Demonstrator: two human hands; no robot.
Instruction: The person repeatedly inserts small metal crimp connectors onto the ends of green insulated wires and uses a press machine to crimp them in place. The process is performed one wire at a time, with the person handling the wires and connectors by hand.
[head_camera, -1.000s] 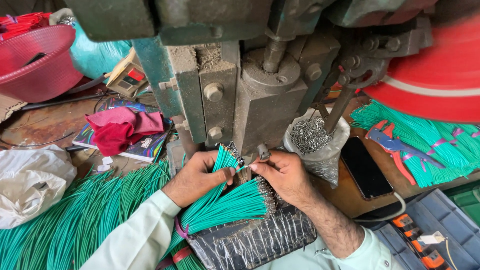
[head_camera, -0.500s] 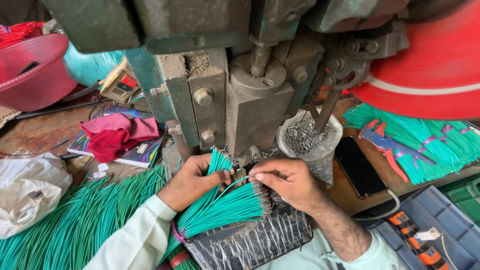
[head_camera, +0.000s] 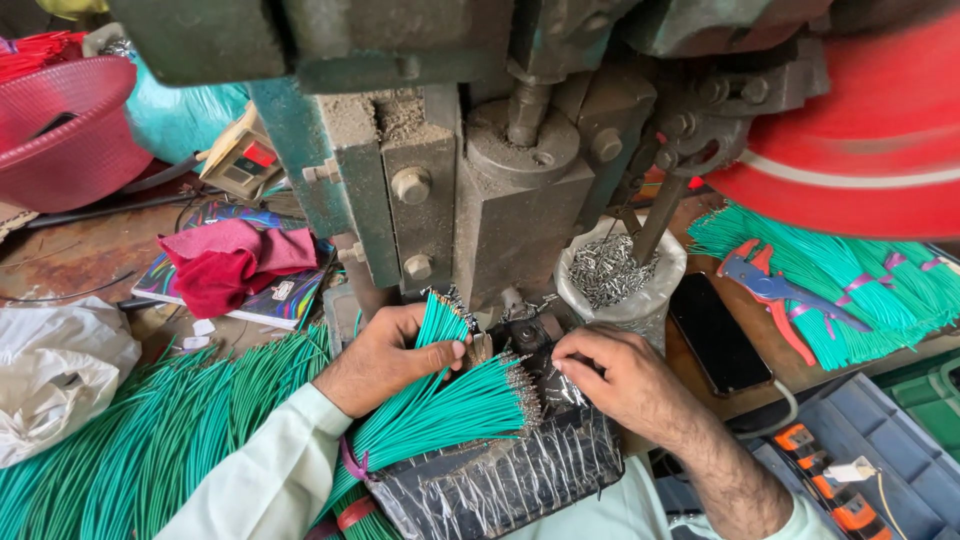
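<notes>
My left hand (head_camera: 385, 357) grips a fanned bundle of short green wires (head_camera: 440, 415), thumb laid across them. The bundle rests on a black block wrapped in clear plastic (head_camera: 500, 480). My right hand (head_camera: 620, 378) pinches at the stripped metal tips of the wires, just below the die of a heavy grey press machine (head_camera: 500, 190). Whether its fingers hold a single wire or a small metal piece, I cannot tell. A clear bag of small metal terminals (head_camera: 612, 272) stands just right of the press foot.
A large heap of green wires (head_camera: 150, 430) lies at the lower left, and tied green bundles (head_camera: 860, 290) at the right. Also around: a spinning red flywheel (head_camera: 870, 130), red-and-blue pliers (head_camera: 775, 295), a black phone (head_camera: 718, 335), a red cloth (head_camera: 225, 262), a pink basket (head_camera: 65, 130), a white bag (head_camera: 50, 375), a blue tray (head_camera: 870, 460).
The view has tilted down and nearer. My left hand has shifted its grip on the bundle, and my right hand has dropped slightly toward the wire tips.
</notes>
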